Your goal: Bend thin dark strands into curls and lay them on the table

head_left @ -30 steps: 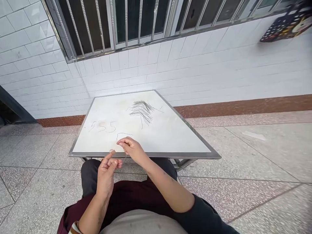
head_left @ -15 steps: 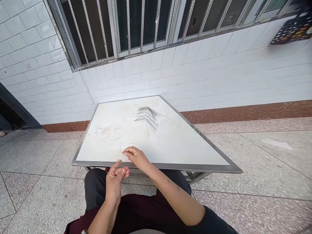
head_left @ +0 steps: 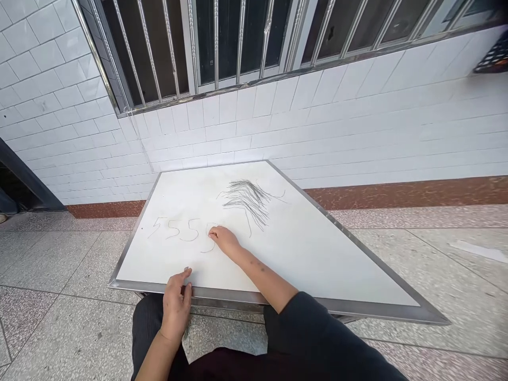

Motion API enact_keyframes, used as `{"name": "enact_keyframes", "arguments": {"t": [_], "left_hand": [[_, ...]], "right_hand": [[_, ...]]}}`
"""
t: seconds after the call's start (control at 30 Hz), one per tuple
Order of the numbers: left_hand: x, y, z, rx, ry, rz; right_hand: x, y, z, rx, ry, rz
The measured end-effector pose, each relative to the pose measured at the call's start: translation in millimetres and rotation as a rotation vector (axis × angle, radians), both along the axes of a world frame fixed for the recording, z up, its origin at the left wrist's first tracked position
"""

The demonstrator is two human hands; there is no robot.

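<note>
A white table (head_left: 301,254) with a metal rim stands before me against a tiled wall. Thin dark wires bent into "5" shapes (head_left: 178,230) lie in a row on its left half. My right hand (head_left: 223,238) reaches onto the table, fingers closed and pressed down on another bent wire (head_left: 208,248) at the right end of that row. My left hand (head_left: 177,301) rests on the table's near edge, fingers together and laid flat, holding nothing. A loose bundle of dark wires (head_left: 246,198) lies further back, beyond my right hand.
A white tiled wall (head_left: 357,116) with a barred window (head_left: 222,42) rises behind the table. Speckled floor tiles (head_left: 436,264) surround it. A dark doorway (head_left: 16,185) is at the far left. My dark-trousered knees (head_left: 151,328) sit under the near edge.
My right hand moved forward from the near edge and set the bent wire beside the row of "5" shapes. My left hand dropped from a raised pinch onto the table's edge. The camera leaned closer.
</note>
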State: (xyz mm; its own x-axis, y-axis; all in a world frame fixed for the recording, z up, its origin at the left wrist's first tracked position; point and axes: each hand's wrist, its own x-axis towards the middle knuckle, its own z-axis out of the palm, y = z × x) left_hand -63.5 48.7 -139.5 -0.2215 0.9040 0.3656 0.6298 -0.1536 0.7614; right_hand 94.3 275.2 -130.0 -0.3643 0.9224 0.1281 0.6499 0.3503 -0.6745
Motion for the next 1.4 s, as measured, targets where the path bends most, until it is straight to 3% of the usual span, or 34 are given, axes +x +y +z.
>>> {"name": "enact_keyframes", "arguments": {"t": [0.27,0.4,0.53,0.67,0.93,1.1,1.23,1.37,1.4], "left_hand": [[7,71,11.6,0.053,0.483,-0.205],[25,105,10.1,-0.014,0.514,-0.302],[35,117,-0.2,-0.014,0.46,-0.282],[35,115,-5.7,0.004,0.46,-0.262],[35,113,-1.0,-0.01,0.542,-0.259],[32,108,4.3,0.084,0.412,-0.2],[36,81,29.5,0.204,0.096,-0.021],[44,26,77.7,0.431,-0.283,0.223],[44,11,89.4,0.444,-0.329,0.234]], "right_hand": [[-12,34,-9.7,0.107,-0.009,0.089],[-12,36,-14.5,0.122,0.027,0.082],[-11,37,-17.5,0.083,0.088,0.082],[-7,42,-18.3,0.045,0.168,0.073],[-6,40,-17.6,0.017,0.316,0.079],[-5,34,-12.4,0.01,0.438,0.068],[8,35,-7.2,0.008,0.544,-0.088],[22,38,-5.0,0.009,0.589,-0.225],[24,38,-5.2,0.006,0.592,-0.239]]}}
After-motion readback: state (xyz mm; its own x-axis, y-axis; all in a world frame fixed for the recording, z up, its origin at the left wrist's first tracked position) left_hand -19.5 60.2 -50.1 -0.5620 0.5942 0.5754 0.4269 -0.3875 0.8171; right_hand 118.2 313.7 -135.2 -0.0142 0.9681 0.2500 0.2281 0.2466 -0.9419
